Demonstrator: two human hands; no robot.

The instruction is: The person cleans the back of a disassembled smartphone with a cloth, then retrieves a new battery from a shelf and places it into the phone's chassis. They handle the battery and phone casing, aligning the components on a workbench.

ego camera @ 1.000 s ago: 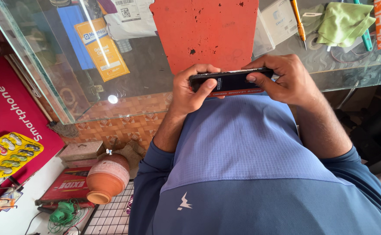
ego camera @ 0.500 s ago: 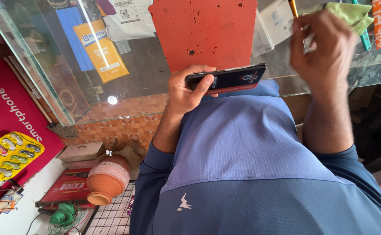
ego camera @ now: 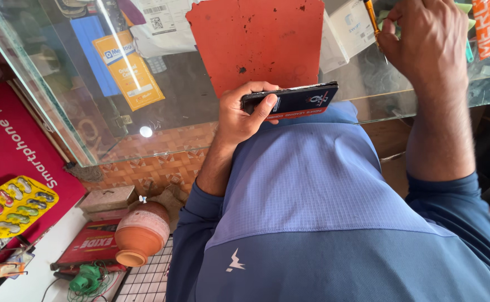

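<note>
My left hand (ego camera: pixel 244 114) grips a dark smartphone (ego camera: pixel 298 98) by its left end and holds it level against my blue shirt, at the edge of the glass counter (ego camera: pixel 194 106). Up at the counter's far right, my right hand (ego camera: pixel 426 39) closes its fingers on a thin orange-handled tool (ego camera: pixel 371 17) that lies on the glass. A worn red mat (ego camera: pixel 259 39) lies on the counter just behind the phone.
Papers, a yellow card (ego camera: pixel 130 70) and a blue sheet show under the glass top. A green cloth and a white box (ego camera: pixel 352 31) sit at the back right. Below left are a clay pot (ego camera: pixel 141 232), small boxes, a red poster (ego camera: pixel 15 156) and a wire grid.
My right hand has let go of the phone, reached up to the back right of the counter and closed on the orange-handled tool. The left hand keeps the phone in place.
</note>
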